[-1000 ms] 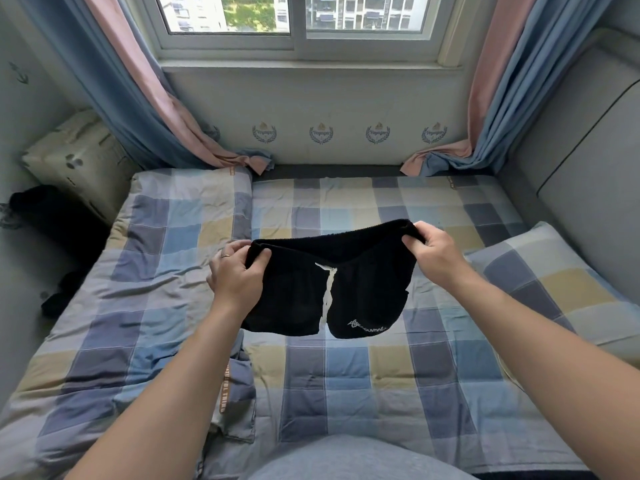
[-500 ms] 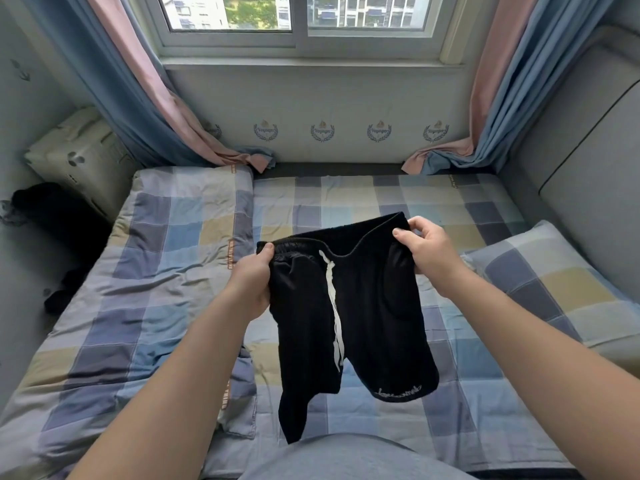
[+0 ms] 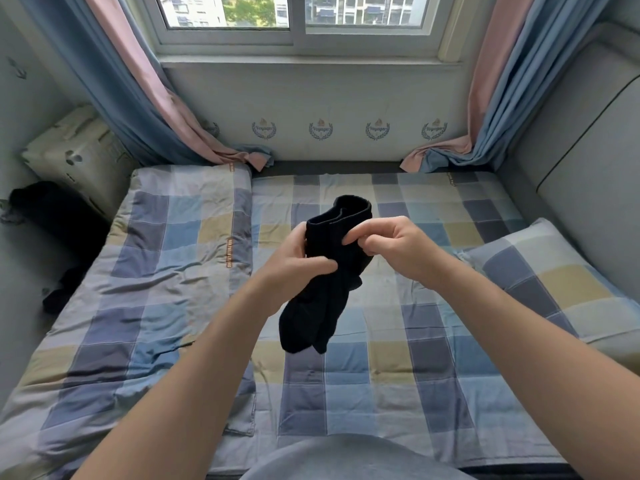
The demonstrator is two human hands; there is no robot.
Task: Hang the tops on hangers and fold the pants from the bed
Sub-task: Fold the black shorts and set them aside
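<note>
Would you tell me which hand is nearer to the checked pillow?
Right. The right hand pinches the shorts on the side toward the pillow; the left hand grips them on the far side.

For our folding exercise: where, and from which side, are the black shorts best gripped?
Likely the black shorts at their doubled waistband, pinched from either side as the left hand and right hand do: it is thick, and the legs hang freely below.

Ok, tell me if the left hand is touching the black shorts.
Touching. Head view: the left hand grips the black shorts, thumb pressed across the fabric.
</note>
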